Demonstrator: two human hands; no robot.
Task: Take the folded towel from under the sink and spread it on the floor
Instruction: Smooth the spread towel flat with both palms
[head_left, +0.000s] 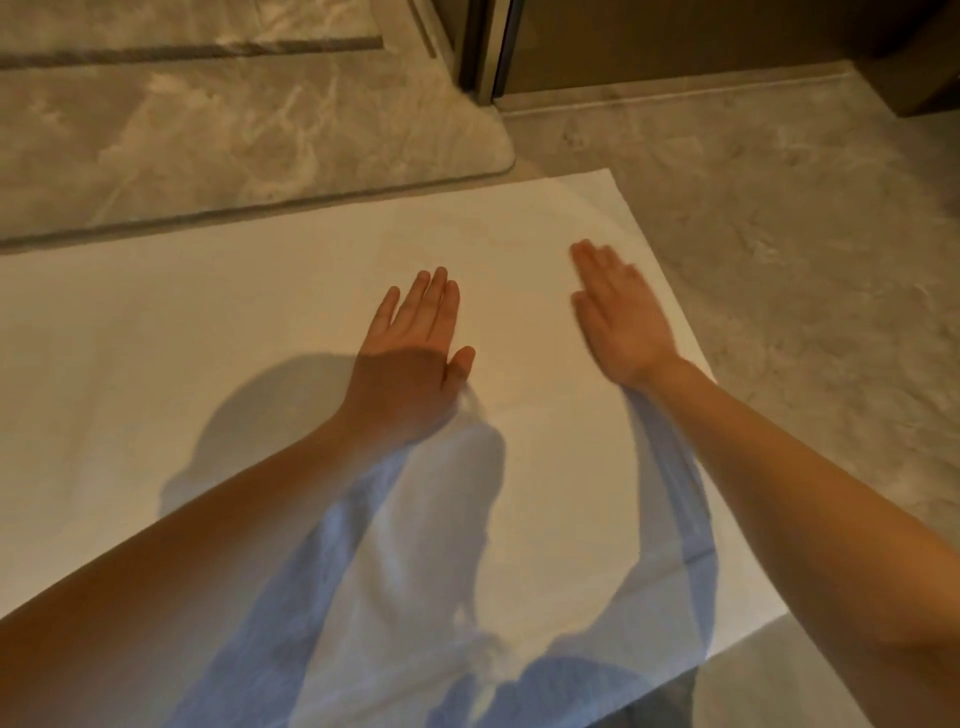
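A white towel (291, 332) lies spread flat on the grey marble floor (779, 234), its far edge just beside a grey bath mat (208, 135); the left hand (410, 343) rests on it palm down, fingers extended and holding nothing. The right hand (618, 312), blurred, is likewise flat and empty near the towel's right edge, seemingly touching it.

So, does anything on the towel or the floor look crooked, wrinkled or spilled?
Nothing stands out. The white towel lies open and flat on the grey floor, both hands flat on it. No spill or tear shows.
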